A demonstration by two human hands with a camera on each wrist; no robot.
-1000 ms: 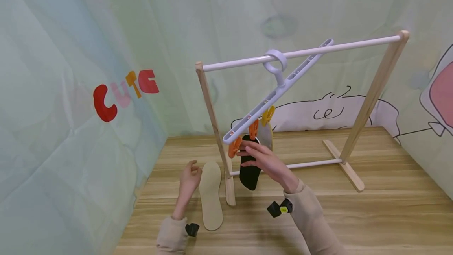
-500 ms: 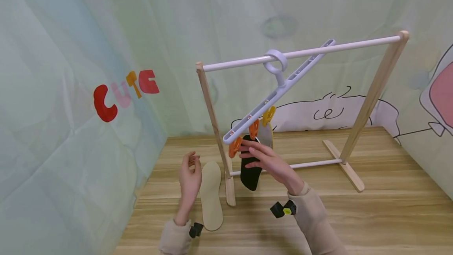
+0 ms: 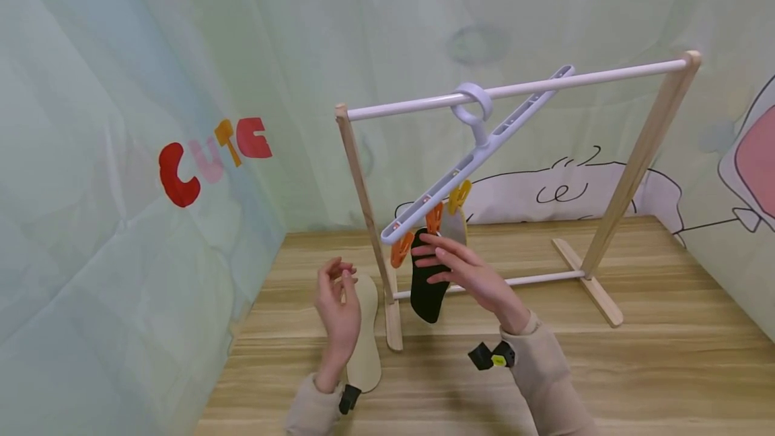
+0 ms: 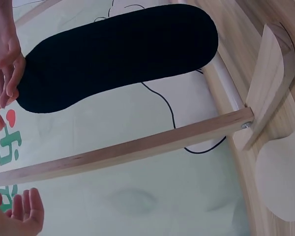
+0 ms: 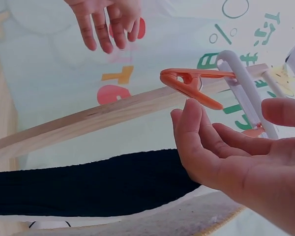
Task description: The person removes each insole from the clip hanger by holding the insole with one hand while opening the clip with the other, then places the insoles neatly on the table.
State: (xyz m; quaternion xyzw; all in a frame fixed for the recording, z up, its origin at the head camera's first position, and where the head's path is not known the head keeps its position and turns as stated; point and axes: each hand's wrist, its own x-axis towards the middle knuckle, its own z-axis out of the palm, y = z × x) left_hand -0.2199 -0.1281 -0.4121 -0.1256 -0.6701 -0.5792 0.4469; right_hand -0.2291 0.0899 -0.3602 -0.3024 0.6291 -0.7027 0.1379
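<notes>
My right hand (image 3: 481,281) is beside the top of a black insole (image 3: 427,298), its fingers extended and overlapping it in the head view. That insole hangs from an orange clip (image 3: 434,216) on a lavender hanger (image 3: 481,147). At the hanger's near end, another orange clip (image 3: 401,251) has nothing in its grip; in the right wrist view this orange clip (image 5: 187,81) is just above my fingertips. My left hand (image 3: 338,311), fingers loosely bent and holding nothing, is above a cream insole (image 3: 366,365) on the table, partly covering it from view.
The hanger hooks over the white top bar (image 3: 399,109) of a wooden-legged rack. Behind the black insole, a yellow clip (image 3: 460,196) holds a greyish insole (image 3: 455,226). The rack's left post (image 3: 366,200) stands between my hands. Printed curtains (image 3: 315,39) enclose the wooden table (image 3: 666,369).
My left hand has moved right, from beside the cream insole to over it. My right hand has drawn slightly right, away from the near orange clip. The insoles stay almost still.
</notes>
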